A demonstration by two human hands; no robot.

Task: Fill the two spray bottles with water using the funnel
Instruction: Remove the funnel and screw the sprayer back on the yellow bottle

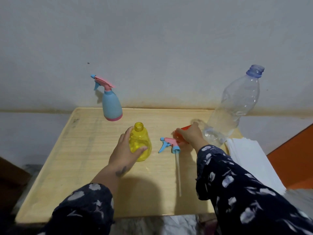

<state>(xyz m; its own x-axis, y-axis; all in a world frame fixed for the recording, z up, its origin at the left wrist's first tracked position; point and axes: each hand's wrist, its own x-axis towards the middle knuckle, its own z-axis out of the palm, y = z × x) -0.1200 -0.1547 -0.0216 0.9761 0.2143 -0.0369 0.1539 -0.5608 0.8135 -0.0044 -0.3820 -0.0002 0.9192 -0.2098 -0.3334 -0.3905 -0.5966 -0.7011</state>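
A yellow spray bottle (142, 141) stands upright and uncapped in the middle of the wooden table (67, 167); my left hand (125, 150) is wrapped around its left side. Its pink and blue spray head (169, 144) lies on the table just to the right, its long dip tube pointing toward me. My right hand (189, 133) rests over an orange funnel (185, 128) behind that spray head and grips it. A blue spray bottle (111, 106) with its spray head screwed on stands at the table's far edge. A large clear water bottle (235, 106), uncapped and partly full, stands at the right.
A stack of white paper tissues (250, 160) lies at the table's right edge. An orange surface (294, 158) shows at the far right. A grey wall runs right behind the table.
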